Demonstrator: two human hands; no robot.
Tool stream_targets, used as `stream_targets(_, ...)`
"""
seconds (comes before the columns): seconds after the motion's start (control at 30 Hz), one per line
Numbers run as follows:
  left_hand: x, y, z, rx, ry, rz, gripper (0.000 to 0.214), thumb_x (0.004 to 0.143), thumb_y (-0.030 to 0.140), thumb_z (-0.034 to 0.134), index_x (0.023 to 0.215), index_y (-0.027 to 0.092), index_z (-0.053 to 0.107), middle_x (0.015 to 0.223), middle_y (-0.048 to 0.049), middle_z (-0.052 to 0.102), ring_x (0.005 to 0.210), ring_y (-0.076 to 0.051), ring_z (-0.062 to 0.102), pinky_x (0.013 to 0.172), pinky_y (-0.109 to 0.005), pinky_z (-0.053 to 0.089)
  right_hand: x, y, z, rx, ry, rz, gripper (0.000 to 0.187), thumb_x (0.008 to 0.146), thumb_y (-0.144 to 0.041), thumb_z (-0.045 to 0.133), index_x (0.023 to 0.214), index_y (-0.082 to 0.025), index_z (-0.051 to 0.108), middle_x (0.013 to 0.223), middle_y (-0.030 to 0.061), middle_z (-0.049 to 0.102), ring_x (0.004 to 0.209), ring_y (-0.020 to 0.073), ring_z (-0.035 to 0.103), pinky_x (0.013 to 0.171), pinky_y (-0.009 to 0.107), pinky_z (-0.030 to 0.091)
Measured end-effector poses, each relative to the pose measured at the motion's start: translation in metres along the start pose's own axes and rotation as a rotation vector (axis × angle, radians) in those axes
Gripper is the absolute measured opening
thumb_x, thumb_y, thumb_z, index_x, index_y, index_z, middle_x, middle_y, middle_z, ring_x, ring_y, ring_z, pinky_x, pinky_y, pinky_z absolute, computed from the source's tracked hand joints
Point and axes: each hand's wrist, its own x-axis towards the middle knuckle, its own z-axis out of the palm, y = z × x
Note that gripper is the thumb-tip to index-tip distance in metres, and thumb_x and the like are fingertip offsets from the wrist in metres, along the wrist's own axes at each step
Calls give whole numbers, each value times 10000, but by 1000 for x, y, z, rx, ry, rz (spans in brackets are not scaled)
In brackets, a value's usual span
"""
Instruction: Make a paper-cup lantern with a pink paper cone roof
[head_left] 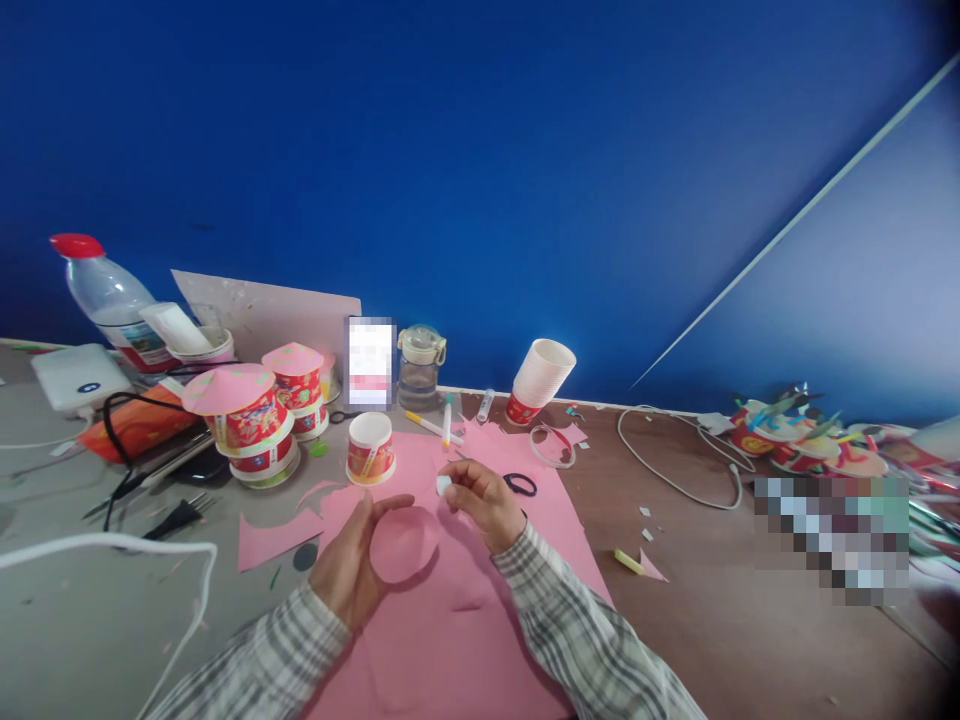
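Note:
A round pink paper disc (405,546) is held at its left edge by my left hand (349,560), the thumb and fingers closed about it. Just to its right, my right hand (480,502) pinches a small white piece (443,485) between thumb and fingertips; whether it is paper or tape I cannot tell. Both hands are over a large pink paper sheet (480,640). Beyond them stands a red and white paper cup (371,448). Black-handled scissors (520,485) lie right of my right hand, their blades partly hidden.
Pink-roofed paper cups (251,425) stand at the left, near a large bottle (112,300). A lidded jar (421,368) and a tilted stack of paper cups (541,380) are by the wall. Markers (433,426), a tape roll (553,446) and paper scraps lie about. A cable (675,490) curls at right.

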Motion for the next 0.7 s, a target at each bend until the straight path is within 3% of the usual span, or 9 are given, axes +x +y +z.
stream_targets(0.13,0,0,-1,-10,-19,3,427,721,495,381,858,167,618,749,-88,690,655,-218,638,619,-390,539,-1,0,0,-122,15,-35,176,617,-286,673,752,-175,656,552,-54,559,449,78,489,446,206,425)
stream_targets(0.27,-1,0,-2,-45,-52,24,434,687,529,430,872,180,608,772,-71,688,680,-219,633,641,-403,530,-15,-6,11,-271,53,-148,151,638,-180,663,783,-222,666,691,-30,604,591,113,526,606,255,462)
stream_targets(0.43,1,-1,-4,-87,-219,81,456,635,559,495,833,166,616,748,-74,694,764,-253,616,690,-430,502,-36,-11,26,-782,-99,-581,236,753,-154,602,975,-231,602,889,30,649,783,183,584,736,313,478)
stream_targets(0.5,2,-2,-4,-93,-266,113,462,608,565,532,807,158,621,738,-74,695,807,-260,601,729,-427,484,-40,-10,31,-928,-176,-676,203,780,-167,582,975,-223,582,898,32,661,797,195,589,737,325,466)
stream_targets(0.6,1,-2,-3,-102,-305,143,459,600,557,555,800,150,626,749,-72,694,840,-252,587,780,-410,456,-42,-10,37,-1104,-229,-714,99,818,-199,542,905,-226,580,871,18,668,776,200,581,718,335,442)
stream_targets(0.7,1,-3,-4,-111,-305,114,461,602,550,558,817,148,624,743,-69,693,826,-245,591,775,-401,453,-43,-10,42,-1192,-197,-692,48,834,-222,530,854,-222,573,834,3,662,788,197,566,734,334,422)
